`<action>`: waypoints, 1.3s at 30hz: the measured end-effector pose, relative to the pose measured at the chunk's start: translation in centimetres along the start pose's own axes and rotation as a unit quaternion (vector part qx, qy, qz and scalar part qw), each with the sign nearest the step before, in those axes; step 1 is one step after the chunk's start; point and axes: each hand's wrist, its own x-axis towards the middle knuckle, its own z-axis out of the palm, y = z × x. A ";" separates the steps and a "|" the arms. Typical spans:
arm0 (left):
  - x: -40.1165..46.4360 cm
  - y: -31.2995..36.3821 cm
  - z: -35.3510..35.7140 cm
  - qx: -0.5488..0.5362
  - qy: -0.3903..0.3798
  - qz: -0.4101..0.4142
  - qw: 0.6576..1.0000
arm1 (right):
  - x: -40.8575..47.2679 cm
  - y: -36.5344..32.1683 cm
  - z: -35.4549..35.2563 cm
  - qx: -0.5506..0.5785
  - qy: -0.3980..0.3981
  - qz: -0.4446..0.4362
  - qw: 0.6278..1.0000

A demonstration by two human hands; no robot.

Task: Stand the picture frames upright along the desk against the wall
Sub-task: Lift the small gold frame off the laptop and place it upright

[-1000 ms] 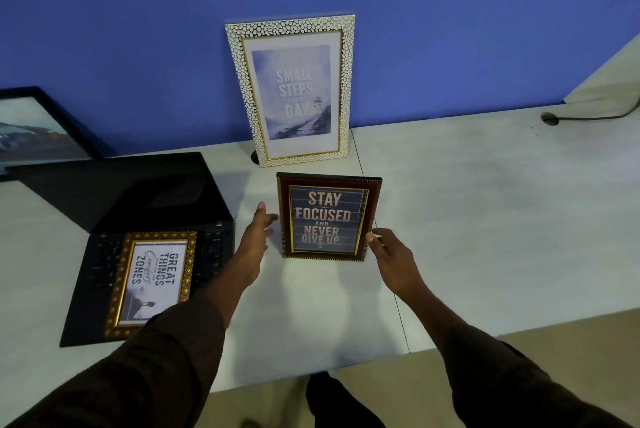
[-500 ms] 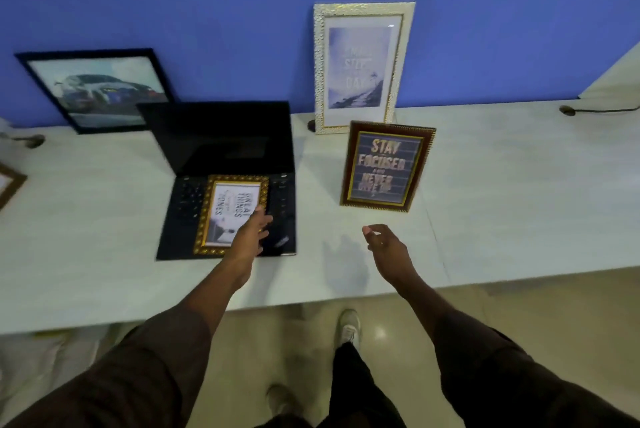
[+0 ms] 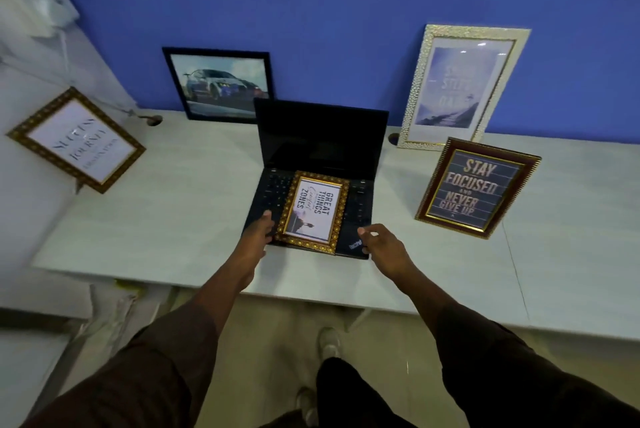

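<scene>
Gold-framed "Great Things" picture flat on the laptop keyboard, long axis toward the wall. Left hand touching its near-left corner, fingers loosely spread; right hand just beside, curled, holding nothing

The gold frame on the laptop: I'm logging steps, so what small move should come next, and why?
Probably close both hands on the gold frame and lift it. It lies flat on the laptop keyboard; the left hand touches its left edge, and the right hand hovers open near its right corner.
</scene>
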 end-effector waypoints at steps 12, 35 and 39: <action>7.2 2.6 2.2 0.085 -0.018 -0.043 0.995 | 10.8 -0.2 4.3 -0.019 -0.040 0.067 0.997; 10.1 7.8 -7.3 0.138 0.123 0.035 0.982 | 15.1 -13.1 1.9 -0.009 -0.312 -0.135 0.940; 8.4 8.7 -10.7 0.100 0.076 0.088 0.988 | 16.0 -18.6 4.0 0.022 -0.321 -0.171 0.931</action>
